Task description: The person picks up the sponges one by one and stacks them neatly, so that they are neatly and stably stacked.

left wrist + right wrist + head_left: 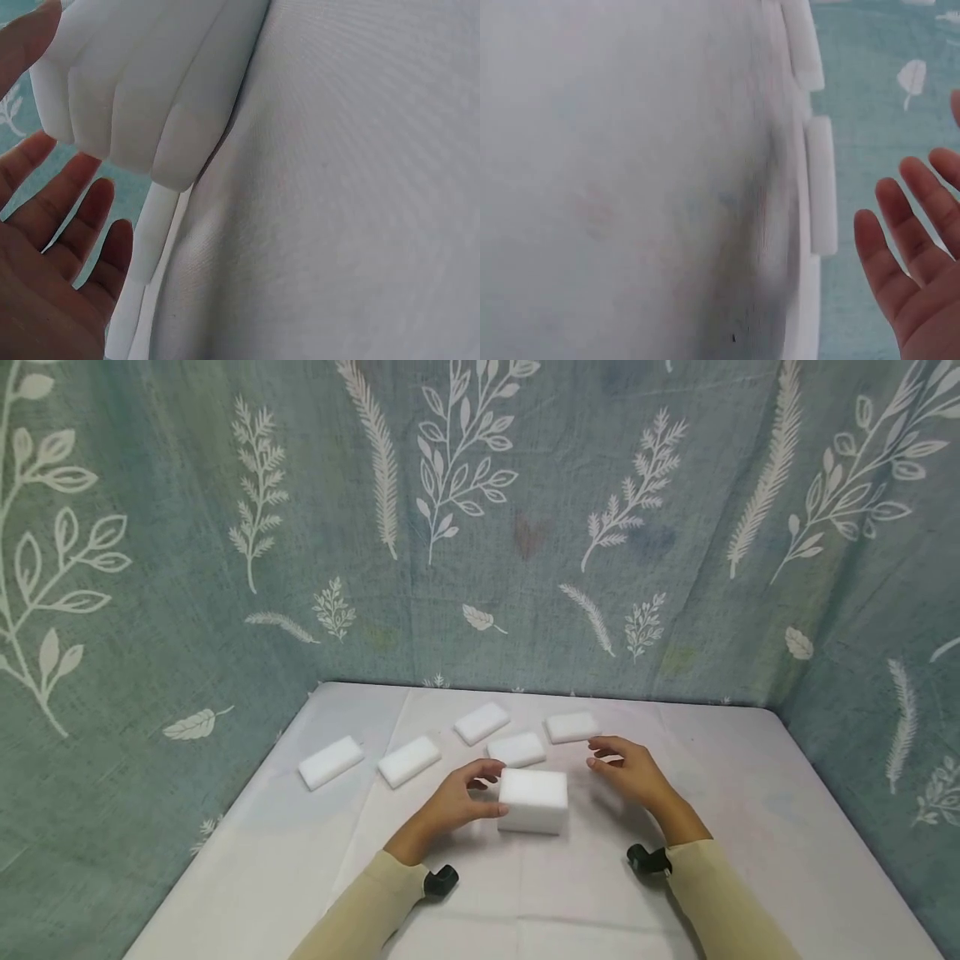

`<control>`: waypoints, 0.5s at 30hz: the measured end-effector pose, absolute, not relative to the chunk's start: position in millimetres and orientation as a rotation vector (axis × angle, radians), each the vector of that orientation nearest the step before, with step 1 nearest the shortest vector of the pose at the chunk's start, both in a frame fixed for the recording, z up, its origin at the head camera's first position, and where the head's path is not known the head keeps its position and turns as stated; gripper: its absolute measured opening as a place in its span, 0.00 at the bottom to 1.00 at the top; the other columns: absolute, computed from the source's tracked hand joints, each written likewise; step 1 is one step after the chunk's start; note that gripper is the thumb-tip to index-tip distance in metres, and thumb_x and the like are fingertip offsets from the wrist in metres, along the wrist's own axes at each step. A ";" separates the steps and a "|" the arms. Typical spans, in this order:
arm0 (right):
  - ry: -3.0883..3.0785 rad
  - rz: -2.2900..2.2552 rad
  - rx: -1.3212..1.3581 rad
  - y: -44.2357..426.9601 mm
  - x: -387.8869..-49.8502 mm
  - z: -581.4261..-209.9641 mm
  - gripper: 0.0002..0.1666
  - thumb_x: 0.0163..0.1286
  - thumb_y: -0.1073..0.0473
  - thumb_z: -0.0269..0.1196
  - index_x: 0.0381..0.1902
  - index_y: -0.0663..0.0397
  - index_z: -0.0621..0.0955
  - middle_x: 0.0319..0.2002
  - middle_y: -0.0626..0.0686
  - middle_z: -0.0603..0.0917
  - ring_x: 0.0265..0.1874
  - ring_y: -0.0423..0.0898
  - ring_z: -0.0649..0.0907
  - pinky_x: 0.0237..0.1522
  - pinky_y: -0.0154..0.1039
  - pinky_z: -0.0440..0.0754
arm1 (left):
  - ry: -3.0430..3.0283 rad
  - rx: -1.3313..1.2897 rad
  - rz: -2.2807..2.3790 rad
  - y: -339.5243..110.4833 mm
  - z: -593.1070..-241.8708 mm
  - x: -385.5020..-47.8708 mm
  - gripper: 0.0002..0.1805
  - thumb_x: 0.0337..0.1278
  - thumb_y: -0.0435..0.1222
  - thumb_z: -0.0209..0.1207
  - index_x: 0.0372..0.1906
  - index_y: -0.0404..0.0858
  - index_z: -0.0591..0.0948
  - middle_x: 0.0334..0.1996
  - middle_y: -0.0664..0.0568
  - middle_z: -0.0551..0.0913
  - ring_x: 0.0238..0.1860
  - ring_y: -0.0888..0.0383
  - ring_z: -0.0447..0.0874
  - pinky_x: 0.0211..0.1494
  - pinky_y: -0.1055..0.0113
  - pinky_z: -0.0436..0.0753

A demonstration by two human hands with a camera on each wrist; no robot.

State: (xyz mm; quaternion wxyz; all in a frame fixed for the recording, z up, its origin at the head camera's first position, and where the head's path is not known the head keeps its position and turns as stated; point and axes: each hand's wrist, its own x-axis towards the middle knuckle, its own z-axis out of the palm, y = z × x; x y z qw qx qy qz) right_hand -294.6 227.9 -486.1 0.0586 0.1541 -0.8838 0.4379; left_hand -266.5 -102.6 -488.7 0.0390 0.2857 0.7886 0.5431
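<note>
A stack of white, rectangular, foam-like blocks (533, 810) stands on the white cloth-covered table (577, 893). The left hand (456, 800), fingers relaxed and parted, is positioned at the stack's left side, thumb and index fingertip at its edges, without closing around it. The right hand (630, 772), fingers spread and slightly bent, holds nothing, apart from the stack's right side. Five loose white blocks (408, 762) lie beyond and leftward.

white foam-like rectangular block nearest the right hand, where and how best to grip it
Probably pinch the block across its long edges near its right end, from above right: it lies flat, narrow across, with that end nearest the right hand.
</note>
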 end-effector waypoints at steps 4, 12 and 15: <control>-2.698 1.322 0.443 228.6 -307.2 -487.8 0.25 0.67 0.55 0.66 0.59 0.61 0.78 0.55 0.58 0.80 0.53 0.55 0.79 0.53 0.50 0.79 | 2.452 0.865 1.657 -106.6 -500.0 -270.8 0.37 0.46 0.37 0.74 0.63 0.32 0.73 0.52 0.48 0.79 0.54 0.45 0.76 0.57 0.51 0.75; -2.787 1.195 0.354 227.8 -339.1 -477.0 0.24 0.68 0.60 0.65 0.60 0.59 0.78 0.62 0.57 0.73 0.62 0.57 0.72 0.56 0.53 0.75 | 2.451 0.878 1.662 -105.5 -499.7 -274.9 0.38 0.46 0.42 0.74 0.63 0.36 0.73 0.52 0.54 0.79 0.54 0.50 0.76 0.57 0.56 0.76; -2.843 1.117 0.373 229.3 -352.6 -474.4 0.24 0.67 0.60 0.65 0.60 0.59 0.77 0.64 0.59 0.71 0.62 0.59 0.71 0.58 0.56 0.73 | 2.452 0.845 1.650 -104.5 -499.5 -272.8 0.38 0.45 0.41 0.74 0.63 0.35 0.73 0.52 0.54 0.78 0.54 0.53 0.76 0.58 0.54 0.75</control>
